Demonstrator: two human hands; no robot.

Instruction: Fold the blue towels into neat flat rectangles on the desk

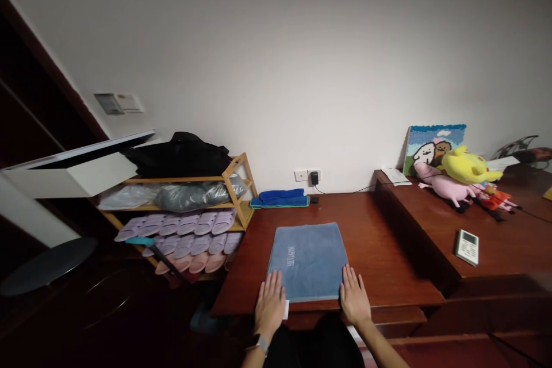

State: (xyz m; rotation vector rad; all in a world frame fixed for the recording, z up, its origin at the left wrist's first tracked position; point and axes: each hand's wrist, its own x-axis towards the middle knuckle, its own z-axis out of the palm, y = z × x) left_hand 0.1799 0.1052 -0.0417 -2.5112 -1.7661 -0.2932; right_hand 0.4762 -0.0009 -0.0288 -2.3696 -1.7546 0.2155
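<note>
A blue-grey towel point(317, 261) with pale stitched lettering lies flat as a near square on the brown wooden table point(366, 224). My left hand point(271, 303) rests on its near left corner, fingers stretched out and pointing away from me. At the near right edge, my right hand point(354, 294) lies flat with its fingers extended, touching the towel's side. Neither hand grips anything. A small white tag point(286, 309) sticks out from the towel beside my left hand.
Folded bright blue cloths point(280, 198) lie at the table's back left. A wooden shoe rack point(241, 190) with several slippers stands left. On the higher right surface are plush toys point(468, 167), a white remote point(467, 247) and a picture point(433, 144). A black plug point(314, 178) trails a cable.
</note>
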